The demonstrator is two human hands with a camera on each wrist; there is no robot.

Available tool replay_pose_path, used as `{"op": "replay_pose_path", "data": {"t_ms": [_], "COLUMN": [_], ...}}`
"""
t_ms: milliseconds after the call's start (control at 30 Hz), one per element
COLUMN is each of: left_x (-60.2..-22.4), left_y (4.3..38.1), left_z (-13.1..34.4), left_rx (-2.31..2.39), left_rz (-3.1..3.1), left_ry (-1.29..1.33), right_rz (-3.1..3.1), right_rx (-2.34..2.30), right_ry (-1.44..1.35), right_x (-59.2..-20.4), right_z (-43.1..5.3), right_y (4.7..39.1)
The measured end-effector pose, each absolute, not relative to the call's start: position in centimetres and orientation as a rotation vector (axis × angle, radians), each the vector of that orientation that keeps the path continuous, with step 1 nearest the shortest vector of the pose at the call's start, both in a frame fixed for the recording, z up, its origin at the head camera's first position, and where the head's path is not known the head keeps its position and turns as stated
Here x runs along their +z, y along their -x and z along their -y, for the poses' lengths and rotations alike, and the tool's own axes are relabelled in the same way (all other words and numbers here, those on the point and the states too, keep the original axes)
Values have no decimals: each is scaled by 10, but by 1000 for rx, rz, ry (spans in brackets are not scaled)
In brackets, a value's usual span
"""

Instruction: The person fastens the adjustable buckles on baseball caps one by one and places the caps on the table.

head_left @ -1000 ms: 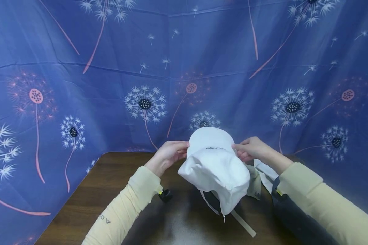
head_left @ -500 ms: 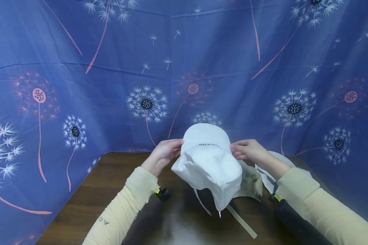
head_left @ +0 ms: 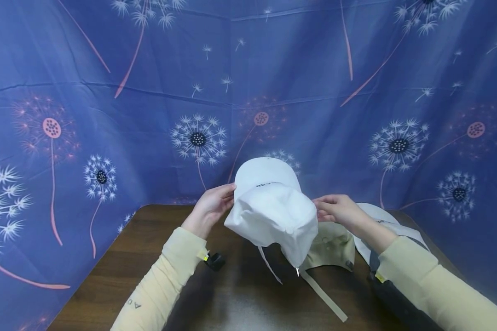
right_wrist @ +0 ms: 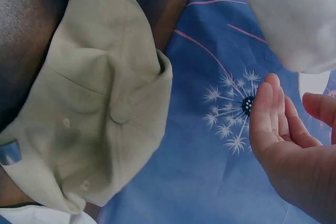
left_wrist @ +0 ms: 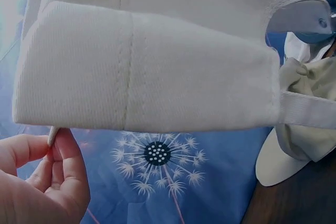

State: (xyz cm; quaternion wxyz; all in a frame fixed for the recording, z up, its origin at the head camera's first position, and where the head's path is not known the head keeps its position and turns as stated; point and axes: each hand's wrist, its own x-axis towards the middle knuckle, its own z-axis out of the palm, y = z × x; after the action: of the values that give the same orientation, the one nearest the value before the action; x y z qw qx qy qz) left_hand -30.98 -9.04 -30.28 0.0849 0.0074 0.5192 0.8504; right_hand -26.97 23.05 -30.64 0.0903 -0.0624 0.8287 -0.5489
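Observation:
A white baseball cap (head_left: 275, 216) with dark lettering near its brim hangs above the table, brim up and back strap dangling. My left hand (head_left: 211, 206) pinches the brim's left edge between thumb and fingers; in the left wrist view the left hand (left_wrist: 50, 174) shows this pinch below the sweatband (left_wrist: 152, 72). To the cap's right, my right hand (head_left: 337, 209) is off the brim. The right wrist view has that right hand (right_wrist: 294, 145) with thumb and fingers apart and nothing between them. Beyond lies a khaki cap (head_left: 331, 246), its strap (head_left: 325, 296) trailing forward.
Another white cap (head_left: 374, 212) lies behind my right forearm, at the table's right side. The brown wooden table (head_left: 149, 257) ends at a blue dandelion-print cloth (head_left: 157, 151) hanging behind it. A dark object (head_left: 401, 294) lies under my right sleeve.
The white cap has moved left and slightly up with my left hand. My right hand has let go of the brim, and more of the khaki and other white caps shows.

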Motion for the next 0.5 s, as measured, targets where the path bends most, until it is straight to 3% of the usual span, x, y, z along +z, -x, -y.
{"op": "replay_pose_path", "data": {"t_ms": [500], "left_x": [-301], "left_y": [313], "left_z": [111], "left_rx": [2725], "left_rz": [-1361], "left_ry": [167], "right_rz": [-2367], "right_rx": [-1749], "right_ry": [206], "right_x": [-326], "right_z": [-220], "right_y": [253]}}
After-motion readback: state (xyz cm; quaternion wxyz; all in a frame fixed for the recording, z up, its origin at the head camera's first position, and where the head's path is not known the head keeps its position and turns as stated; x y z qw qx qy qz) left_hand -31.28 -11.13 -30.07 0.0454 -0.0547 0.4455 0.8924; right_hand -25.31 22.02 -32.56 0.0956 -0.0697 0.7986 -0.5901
